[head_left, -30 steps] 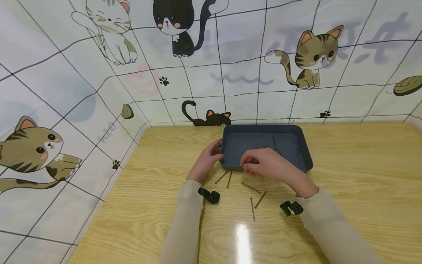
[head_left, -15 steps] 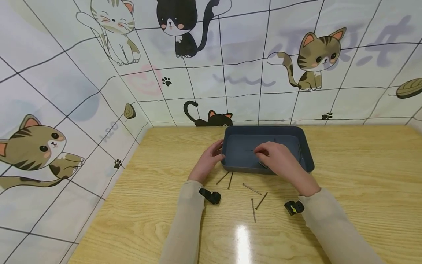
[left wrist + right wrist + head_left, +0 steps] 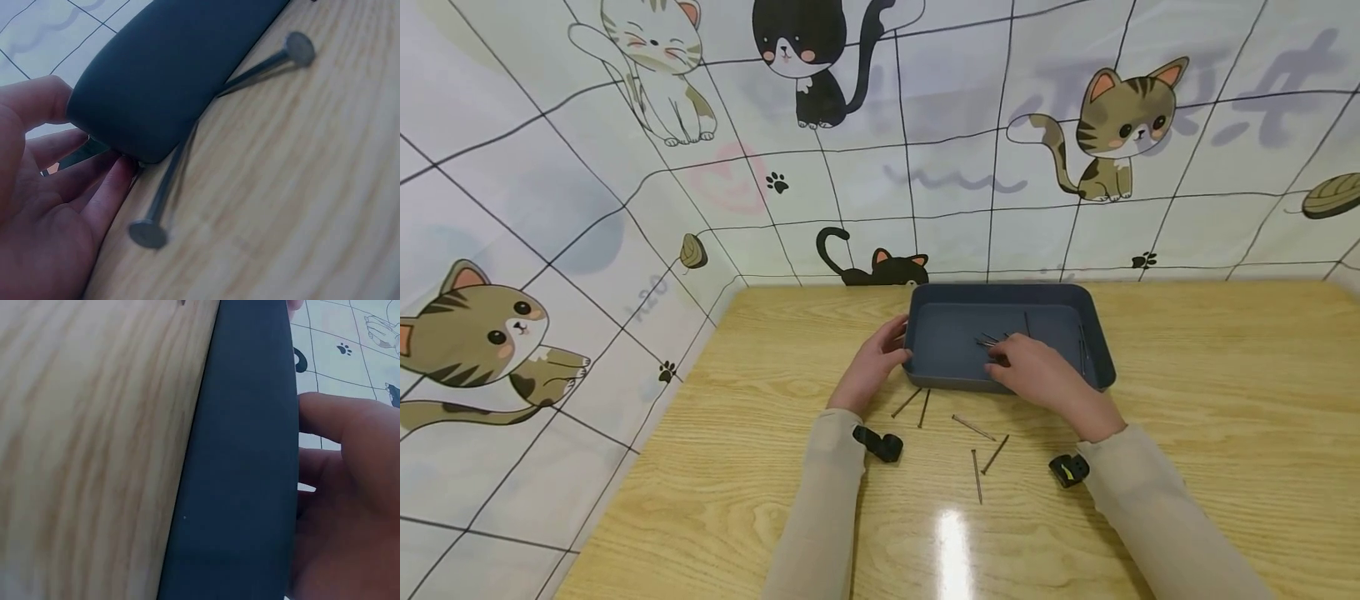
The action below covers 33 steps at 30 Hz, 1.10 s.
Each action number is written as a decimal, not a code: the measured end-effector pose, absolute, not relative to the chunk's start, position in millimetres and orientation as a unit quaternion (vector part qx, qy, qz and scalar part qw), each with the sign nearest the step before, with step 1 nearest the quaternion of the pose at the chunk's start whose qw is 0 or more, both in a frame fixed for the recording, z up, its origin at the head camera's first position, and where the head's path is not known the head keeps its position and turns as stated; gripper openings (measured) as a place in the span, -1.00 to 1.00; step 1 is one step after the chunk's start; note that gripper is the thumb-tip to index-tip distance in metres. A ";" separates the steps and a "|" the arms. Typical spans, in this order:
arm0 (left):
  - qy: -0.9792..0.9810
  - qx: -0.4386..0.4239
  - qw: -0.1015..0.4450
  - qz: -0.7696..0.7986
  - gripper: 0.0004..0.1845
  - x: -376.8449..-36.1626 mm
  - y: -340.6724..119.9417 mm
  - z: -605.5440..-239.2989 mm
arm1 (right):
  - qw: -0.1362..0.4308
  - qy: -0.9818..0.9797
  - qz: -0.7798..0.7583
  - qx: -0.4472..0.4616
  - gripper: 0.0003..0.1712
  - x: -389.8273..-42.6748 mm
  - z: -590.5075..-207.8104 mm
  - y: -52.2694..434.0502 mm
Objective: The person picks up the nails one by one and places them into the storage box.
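**Drawing back over the tray's near wall**

Steadying the left corner, the left hand (image 3: 871,367) holds the dark tray (image 3: 940,367) as it did a moment ago; the left wrist view shows thumb and fingers curled round the rounded corner, with two nails (image 3: 164,194) lying on the wood right beneath it. Further right, five loose nails (image 3: 976,475) lie on the wooden table (image 3: 737,467) in front of the tray, none moved since the earlier views. Inside the tray, a small cluster of nails (image 3: 988,339) now shows just beyond the right hand (image 3: 1033,375), where half a second ago the hand covered that spot. That hand has come back toward the near wall, its fingers bent downward over the rim; whether anything is pinched in them I cannot tell. Judging by this, a nail has probably just been dropped in, and the hand is likely on its way for another.
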<state>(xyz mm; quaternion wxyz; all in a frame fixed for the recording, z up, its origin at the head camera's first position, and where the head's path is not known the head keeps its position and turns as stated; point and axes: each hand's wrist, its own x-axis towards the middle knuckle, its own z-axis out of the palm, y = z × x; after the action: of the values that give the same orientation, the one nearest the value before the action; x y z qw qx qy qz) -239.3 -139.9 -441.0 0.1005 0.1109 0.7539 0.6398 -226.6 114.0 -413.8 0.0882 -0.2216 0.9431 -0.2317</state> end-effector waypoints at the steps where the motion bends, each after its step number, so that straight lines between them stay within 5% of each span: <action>1: 0.756 0.112 0.101 0.637 -0.37 -238.4 -139.9 -439.8 | 0.091 0.943 -0.231 -0.222 -0.56 -227.0 -414.3 114.1; 33: 0.747 0.103 0.097 0.650 -0.38 -238.5 -138.9 -440.0 | 0.112 0.944 -0.231 -0.205 -0.58 -228.5 -415.0 118.1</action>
<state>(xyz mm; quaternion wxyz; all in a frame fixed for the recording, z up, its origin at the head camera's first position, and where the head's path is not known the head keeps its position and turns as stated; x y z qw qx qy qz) -238.5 -138.9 -440.0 0.0973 0.1029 0.7470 0.6496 -228.5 118.1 -415.0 0.1119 -0.2054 0.9444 -0.2310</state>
